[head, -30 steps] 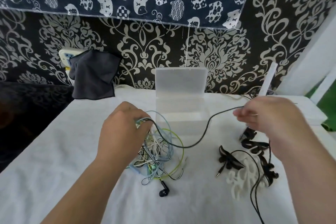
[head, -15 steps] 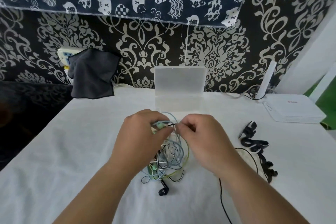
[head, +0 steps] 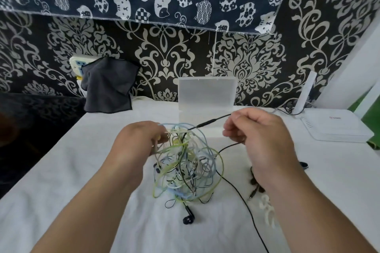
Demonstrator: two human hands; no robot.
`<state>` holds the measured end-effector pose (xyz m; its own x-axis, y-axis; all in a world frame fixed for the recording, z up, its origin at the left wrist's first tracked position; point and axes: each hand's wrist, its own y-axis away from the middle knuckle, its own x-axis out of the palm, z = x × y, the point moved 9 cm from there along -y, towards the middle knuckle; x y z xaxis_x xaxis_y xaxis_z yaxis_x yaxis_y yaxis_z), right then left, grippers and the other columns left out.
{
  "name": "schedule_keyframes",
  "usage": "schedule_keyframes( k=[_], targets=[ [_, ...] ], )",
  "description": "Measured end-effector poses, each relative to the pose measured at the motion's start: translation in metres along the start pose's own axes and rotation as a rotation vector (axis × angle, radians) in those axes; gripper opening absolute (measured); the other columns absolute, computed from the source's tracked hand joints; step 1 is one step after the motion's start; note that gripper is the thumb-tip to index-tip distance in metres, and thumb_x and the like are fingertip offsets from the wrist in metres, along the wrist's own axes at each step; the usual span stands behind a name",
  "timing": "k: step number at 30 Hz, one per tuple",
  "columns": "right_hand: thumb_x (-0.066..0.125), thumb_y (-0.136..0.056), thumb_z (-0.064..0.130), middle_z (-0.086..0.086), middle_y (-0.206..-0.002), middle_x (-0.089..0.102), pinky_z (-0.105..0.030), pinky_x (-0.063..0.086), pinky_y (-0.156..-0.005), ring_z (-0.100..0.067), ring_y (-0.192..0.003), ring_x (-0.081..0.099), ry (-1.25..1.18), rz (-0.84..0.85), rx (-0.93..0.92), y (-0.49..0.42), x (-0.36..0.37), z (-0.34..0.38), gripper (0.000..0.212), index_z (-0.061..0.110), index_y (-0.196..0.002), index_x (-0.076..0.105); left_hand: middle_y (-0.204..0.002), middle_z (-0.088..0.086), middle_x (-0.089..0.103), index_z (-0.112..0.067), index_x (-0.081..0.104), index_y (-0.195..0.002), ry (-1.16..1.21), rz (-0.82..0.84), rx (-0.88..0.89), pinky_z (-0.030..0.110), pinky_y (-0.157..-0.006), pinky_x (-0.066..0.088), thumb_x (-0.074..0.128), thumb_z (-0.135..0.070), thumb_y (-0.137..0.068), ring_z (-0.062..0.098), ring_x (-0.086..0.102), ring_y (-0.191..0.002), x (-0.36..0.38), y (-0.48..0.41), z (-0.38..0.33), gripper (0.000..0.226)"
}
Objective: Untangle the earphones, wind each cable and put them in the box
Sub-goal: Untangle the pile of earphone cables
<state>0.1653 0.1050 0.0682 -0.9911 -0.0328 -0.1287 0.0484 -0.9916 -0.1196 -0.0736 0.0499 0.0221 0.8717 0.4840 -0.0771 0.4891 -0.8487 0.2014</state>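
A tangle of earphone cables (head: 186, 167) in blue, green, white and black hangs over the white tablecloth, lifted at its top. My left hand (head: 141, 139) grips the upper left strands of the tangle. My right hand (head: 255, 135) pinches a black cable (head: 207, 124) with an inline remote, stretched taut between the tangle and my fingers. Another part of that black cable (head: 244, 203) trails down to the table's front. A black earbud (head: 188, 216) lies below the tangle. The clear plastic box (head: 206, 94) stands open behind my hands, its lid upright.
A white router (head: 333, 127) with an antenna sits at the right. A dark grey cloth (head: 108, 86) hangs at the back left. Black cable ties (head: 256, 186) and a white holder (head: 267, 205) lie under my right forearm. Patterned fabric covers the wall behind.
My right hand came to the tangle, then drew back to the right, pulling the black cable taut. My left hand has lifted the tangle higher.
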Motion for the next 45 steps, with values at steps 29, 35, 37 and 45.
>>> schedule_keyframes(
  k=[29,35,37,45],
  targets=[
    [0.024,-0.111,0.029,-0.030,-0.127,0.058,-0.055,0.047,-0.104,-0.050,-0.130,0.049,-1.238,0.642,0.103,0.015,0.013,0.066,0.042,0.004,-0.092,0.051,-0.080,-0.017,0.063,-0.038,0.071,-0.085,-0.772,0.107,0.382,0.026,-0.070,0.049,0.077,-0.034,-0.080,0.003,0.059,-0.073,0.039,0.021,-0.013,0.010],
    [0.031,-0.108,0.019,-0.027,-0.109,0.067,-0.052,0.052,-0.095,-0.045,-0.119,0.061,-1.277,0.407,0.013,-0.008,-0.042,0.067,0.040,0.003,-0.079,0.054,-0.088,-0.006,0.062,-0.035,0.076,-0.091,-0.863,-0.175,0.541,0.039,-0.075,0.047,0.074,-0.034,-0.084,0.025,0.058,-0.087,0.010,0.016,-0.034,0.008],
    [0.045,-0.090,0.016,-0.009,-0.082,0.070,-0.040,0.057,-0.083,-0.026,-0.088,0.073,-0.877,0.101,0.055,-0.017,-0.064,0.042,0.023,0.014,-0.067,0.043,-0.083,-0.008,0.065,-0.034,0.077,-0.084,-0.721,-0.120,0.519,0.038,-0.073,0.050,0.075,-0.029,-0.084,0.021,0.062,-0.080,0.007,0.014,-0.032,0.006],
    [0.064,-0.082,0.008,0.000,-0.077,0.070,-0.033,0.045,-0.071,-0.024,-0.073,0.063,0.780,0.017,0.263,-0.016,-0.074,-0.026,0.017,0.020,-0.071,0.071,-0.073,-0.004,0.066,-0.028,0.080,-0.078,-0.738,-0.147,0.709,0.034,-0.065,0.047,0.079,-0.019,-0.080,0.022,0.062,-0.072,0.017,0.026,-0.043,0.010]
  ],
)
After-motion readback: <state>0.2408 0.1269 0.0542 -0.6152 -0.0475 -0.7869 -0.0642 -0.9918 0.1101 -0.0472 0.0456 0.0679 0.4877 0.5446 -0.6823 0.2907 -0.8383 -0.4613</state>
